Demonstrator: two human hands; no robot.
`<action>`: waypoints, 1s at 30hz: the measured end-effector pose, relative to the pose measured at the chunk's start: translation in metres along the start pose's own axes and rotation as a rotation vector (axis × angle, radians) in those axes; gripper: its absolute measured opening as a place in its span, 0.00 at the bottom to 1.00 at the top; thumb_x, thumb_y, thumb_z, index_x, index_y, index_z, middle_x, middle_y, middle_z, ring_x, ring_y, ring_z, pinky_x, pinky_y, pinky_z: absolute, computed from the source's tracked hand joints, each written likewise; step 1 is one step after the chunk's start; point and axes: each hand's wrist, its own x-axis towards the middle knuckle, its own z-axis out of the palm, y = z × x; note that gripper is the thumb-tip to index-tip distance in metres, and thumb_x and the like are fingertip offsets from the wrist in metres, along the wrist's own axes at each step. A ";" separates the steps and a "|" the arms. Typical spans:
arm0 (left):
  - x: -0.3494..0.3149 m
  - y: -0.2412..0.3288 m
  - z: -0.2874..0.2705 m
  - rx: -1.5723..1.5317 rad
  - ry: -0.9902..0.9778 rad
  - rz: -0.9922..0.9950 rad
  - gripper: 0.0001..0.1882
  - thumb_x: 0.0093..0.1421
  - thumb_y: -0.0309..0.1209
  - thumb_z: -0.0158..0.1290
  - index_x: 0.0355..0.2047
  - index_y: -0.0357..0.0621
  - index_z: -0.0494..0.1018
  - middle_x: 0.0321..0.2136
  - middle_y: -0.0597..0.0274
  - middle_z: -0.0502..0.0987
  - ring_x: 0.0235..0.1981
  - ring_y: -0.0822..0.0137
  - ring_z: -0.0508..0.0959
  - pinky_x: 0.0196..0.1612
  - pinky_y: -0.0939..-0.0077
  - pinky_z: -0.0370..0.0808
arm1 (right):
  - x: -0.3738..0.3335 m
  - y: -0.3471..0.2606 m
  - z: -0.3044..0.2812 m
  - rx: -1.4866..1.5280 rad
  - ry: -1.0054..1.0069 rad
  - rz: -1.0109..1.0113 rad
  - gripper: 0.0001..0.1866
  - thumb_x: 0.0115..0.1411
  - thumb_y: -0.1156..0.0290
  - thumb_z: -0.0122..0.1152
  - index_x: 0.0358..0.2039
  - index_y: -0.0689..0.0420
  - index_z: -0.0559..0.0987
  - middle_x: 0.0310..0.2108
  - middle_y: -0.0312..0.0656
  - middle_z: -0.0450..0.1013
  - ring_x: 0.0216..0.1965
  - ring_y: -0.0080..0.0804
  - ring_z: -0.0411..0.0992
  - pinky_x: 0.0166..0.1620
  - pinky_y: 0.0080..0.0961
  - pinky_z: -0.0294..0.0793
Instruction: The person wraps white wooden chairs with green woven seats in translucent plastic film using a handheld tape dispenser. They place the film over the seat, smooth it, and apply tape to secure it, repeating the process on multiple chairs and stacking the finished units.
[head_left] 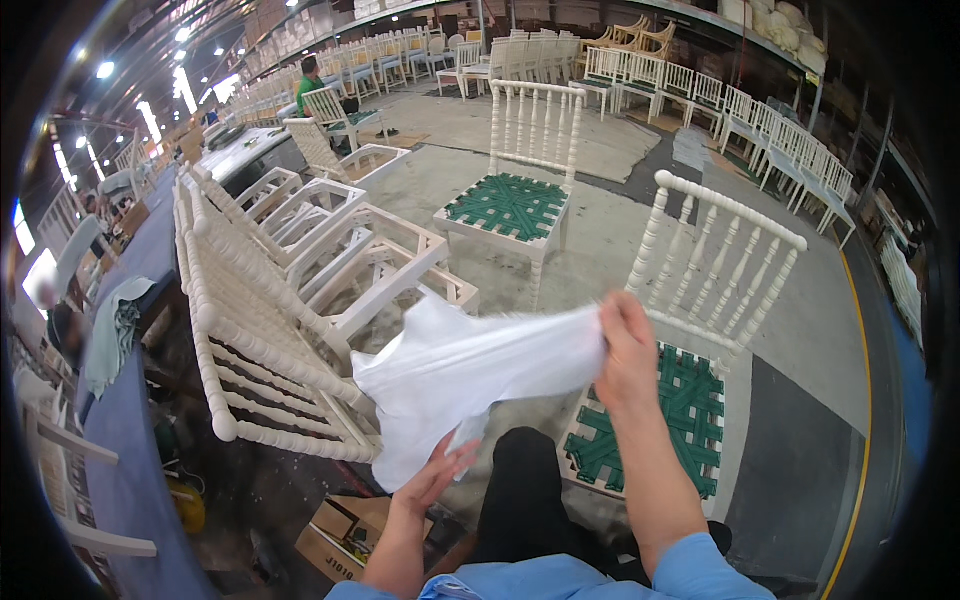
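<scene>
A white cloth, smooth and thin with a seam-like fold along it, is spread in the air in front of me. My right hand is closed round its right end and pulls it out sideways. Lower down, my left hand has a lower edge of the cloth between thumb and fingers; motion smears the fingertips a little. Below my right forearm is the green woven-strap seat of a white chair with turned spindles. Just left of the cloth, white spindle-back chairs lean together in a row.
Another white chair with a green strap seat stands ahead. An opened cardboard box sits on the floor by my left forearm. To the left runs a blue-covered bench with a pale green cloth. A person in green sits farther back.
</scene>
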 end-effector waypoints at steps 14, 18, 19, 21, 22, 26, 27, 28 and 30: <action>-0.029 0.032 0.019 -0.364 0.575 -0.192 0.58 0.64 0.61 0.61 0.79 0.46 0.42 0.74 0.34 0.55 0.73 0.35 0.61 0.70 0.28 0.61 | -0.248 -0.087 -0.250 -0.673 0.267 -0.202 0.06 0.73 0.73 0.59 0.38 0.56 0.71 0.33 0.30 0.66 0.34 0.16 0.63 0.39 0.16 0.64; -0.005 0.004 0.052 0.526 0.703 -0.064 0.48 0.65 0.38 0.65 0.76 0.39 0.50 0.66 0.34 0.67 0.69 0.42 0.68 0.70 0.47 0.67 | -0.283 -0.121 -0.267 -0.720 0.293 -0.139 0.07 0.73 0.74 0.61 0.38 0.58 0.71 0.32 0.30 0.67 0.34 0.15 0.64 0.40 0.16 0.64; 0.004 -0.012 0.073 1.294 0.794 0.117 0.42 0.61 0.28 0.64 0.73 0.38 0.58 0.63 0.36 0.71 0.67 0.39 0.70 0.71 0.54 0.66 | -0.291 -0.129 -0.270 -0.737 0.288 -0.147 0.06 0.72 0.75 0.61 0.39 0.58 0.72 0.33 0.29 0.67 0.34 0.15 0.64 0.41 0.16 0.64; 0.014 -0.018 0.111 1.391 0.180 0.228 0.41 0.60 0.30 0.65 0.72 0.39 0.61 0.65 0.38 0.70 0.68 0.37 0.67 0.72 0.55 0.64 | -0.301 -0.135 -0.276 -0.796 0.350 -0.157 0.07 0.73 0.73 0.61 0.39 0.57 0.71 0.33 0.27 0.64 0.34 0.14 0.61 0.40 0.14 0.61; 0.015 -0.018 0.129 1.409 -0.122 0.272 0.40 0.59 0.30 0.65 0.71 0.39 0.63 0.66 0.39 0.69 0.69 0.36 0.66 0.72 0.55 0.63 | -0.306 -0.135 -0.279 -0.816 0.376 -0.148 0.07 0.73 0.73 0.61 0.39 0.56 0.70 0.33 0.26 0.62 0.33 0.13 0.59 0.40 0.13 0.59; 0.011 -0.055 0.165 1.790 -0.384 0.016 0.38 0.59 0.40 0.68 0.67 0.44 0.69 0.69 0.45 0.69 0.72 0.37 0.63 0.74 0.35 0.55 | -0.315 -0.124 -0.298 -0.571 0.512 -0.168 0.05 0.72 0.76 0.61 0.42 0.56 0.73 0.35 0.27 0.66 0.36 0.14 0.63 0.43 0.14 0.64; 0.008 -0.064 0.165 1.856 -0.424 0.135 0.31 0.61 0.43 0.66 0.62 0.47 0.75 0.66 0.50 0.72 0.71 0.41 0.66 0.74 0.27 0.51 | -0.317 -0.123 -0.300 -0.506 0.533 -0.152 0.05 0.72 0.76 0.62 0.43 0.55 0.73 0.35 0.27 0.66 0.37 0.13 0.64 0.44 0.14 0.64; 0.006 -0.069 0.159 1.873 -0.509 0.122 0.28 0.61 0.42 0.66 0.60 0.48 0.77 0.64 0.52 0.75 0.71 0.41 0.66 0.74 0.28 0.50 | -0.316 -0.121 -0.300 -0.460 0.571 -0.132 0.05 0.72 0.75 0.62 0.43 0.55 0.74 0.35 0.26 0.67 0.37 0.13 0.64 0.43 0.14 0.65; 0.002 -0.078 0.150 1.886 -0.691 0.092 0.23 0.62 0.41 0.66 0.56 0.50 0.80 0.59 0.57 0.79 0.72 0.41 0.65 0.75 0.29 0.50 | -0.316 -0.121 -0.303 -0.383 0.655 -0.094 0.04 0.73 0.75 0.62 0.43 0.54 0.74 0.35 0.26 0.67 0.36 0.13 0.65 0.43 0.14 0.65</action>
